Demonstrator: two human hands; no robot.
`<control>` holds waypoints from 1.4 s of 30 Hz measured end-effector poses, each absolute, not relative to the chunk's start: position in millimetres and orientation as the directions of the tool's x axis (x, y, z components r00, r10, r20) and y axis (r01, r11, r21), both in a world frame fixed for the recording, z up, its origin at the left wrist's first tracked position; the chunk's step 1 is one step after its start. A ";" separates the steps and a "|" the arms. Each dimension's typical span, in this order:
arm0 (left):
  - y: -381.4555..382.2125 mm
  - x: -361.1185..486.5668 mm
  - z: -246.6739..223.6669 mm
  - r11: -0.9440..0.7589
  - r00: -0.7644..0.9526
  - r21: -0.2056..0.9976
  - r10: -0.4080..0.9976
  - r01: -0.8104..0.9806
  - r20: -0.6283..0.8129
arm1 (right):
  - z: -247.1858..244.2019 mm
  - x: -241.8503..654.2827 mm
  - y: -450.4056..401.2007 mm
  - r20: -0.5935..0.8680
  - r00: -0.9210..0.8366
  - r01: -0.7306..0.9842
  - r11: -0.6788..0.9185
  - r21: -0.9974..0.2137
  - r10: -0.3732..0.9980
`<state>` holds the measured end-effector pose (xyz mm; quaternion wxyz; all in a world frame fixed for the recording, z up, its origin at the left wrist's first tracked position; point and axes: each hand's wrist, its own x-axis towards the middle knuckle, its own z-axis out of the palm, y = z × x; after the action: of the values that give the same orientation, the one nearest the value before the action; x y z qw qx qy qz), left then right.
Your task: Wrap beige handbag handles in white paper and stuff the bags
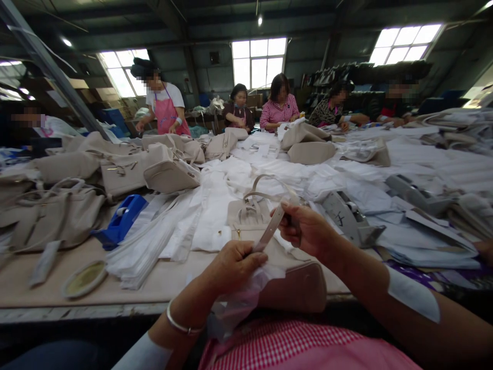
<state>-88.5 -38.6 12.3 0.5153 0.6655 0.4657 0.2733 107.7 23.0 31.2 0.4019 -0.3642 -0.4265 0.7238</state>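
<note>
Between my two hands a light beige bag strap [268, 229] with small holes is held up at a slant. My left hand [239, 259] is closed on its lower end, and thin white wrapping [246, 293] hangs below that hand. My right hand [304, 226] pinches the upper end between thumb and fingers. Right behind the strap a beige handbag [296, 280] lies at the table's front edge, with its thin handles [265, 187] standing up at the back. Part of the bag is hidden by my hands.
A blue tape dispenser [122, 218] and a stack of white sheets [144, 246] lie left. Grey tape dispensers [348, 218] stand right. A round dish [83, 279] sits near the front edge. Beige handbags [57, 216] pile up left; several people work across the table.
</note>
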 end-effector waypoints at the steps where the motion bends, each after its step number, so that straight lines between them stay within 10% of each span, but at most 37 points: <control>1: -38.6 -88.7 13.2 -0.029 0.418 0.944 0.901 0.329 -0.118 | 32.2 105.8 26.1 -0.197 -0.389 -0.305 -0.328 -0.894 0.900; 14: -35.9 -87.2 15.0 0.066 0.344 0.963 0.926 0.262 -0.157 | 12.9 103.0 43.8 0.372 -0.137 0.259 0.395 -0.881 0.918; 23: -35.1 -88.4 22.8 0.090 0.339 0.941 0.918 0.326 -0.205 | 17.3 102.1 49.0 -0.189 -0.362 -0.149 -0.256 -0.955 0.913; 34: -24.5 -75.7 15.8 0.057 0.315 0.977 0.942 0.203 -0.121 | 13.0 94.9 35.7 0.118 -0.392 0.087 0.164 -0.983 0.912; 42: -21.1 -74.8 10.5 -0.082 0.037 0.888 0.997 0.452 0.073 | 19.2 101.0 18.7 -0.231 -0.355 0.079 -0.217 -0.973 0.906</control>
<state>-74.8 -21.1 10.5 0.3540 0.6270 0.5777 0.3844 101.0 18.7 19.2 0.3292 -0.4629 -0.5321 0.6278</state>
